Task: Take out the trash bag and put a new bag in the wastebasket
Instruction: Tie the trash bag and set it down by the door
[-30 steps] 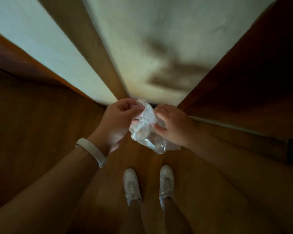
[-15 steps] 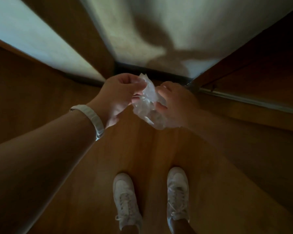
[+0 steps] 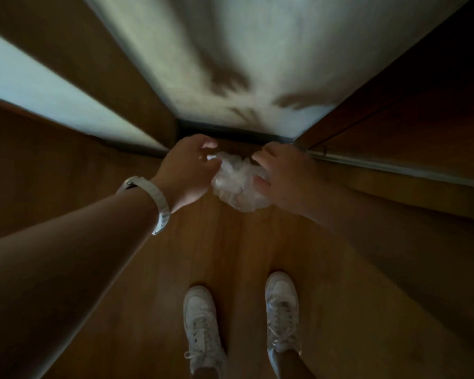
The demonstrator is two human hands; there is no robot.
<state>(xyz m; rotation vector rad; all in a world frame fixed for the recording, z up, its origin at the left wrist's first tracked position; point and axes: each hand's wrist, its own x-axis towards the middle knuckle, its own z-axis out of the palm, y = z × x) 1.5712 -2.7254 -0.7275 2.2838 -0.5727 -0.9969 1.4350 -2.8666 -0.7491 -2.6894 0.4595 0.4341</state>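
- Bag: clear, crumpled, mid-frame, held above the wood floor.
- We see the left hand pinching its left edge, fingers curled; pale wristband on that wrist.
- The right hand grips its right side.
- White sneakers at lower centre.

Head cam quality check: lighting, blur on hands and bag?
Head view: dim overall, arms underexposed; wall brightest, carrying hand shadows; bag between left hand and right hand soft with motion blur; wide-angle distortion bends wall edges.

Crumpled bag partly behind right hand, left forearm cut off
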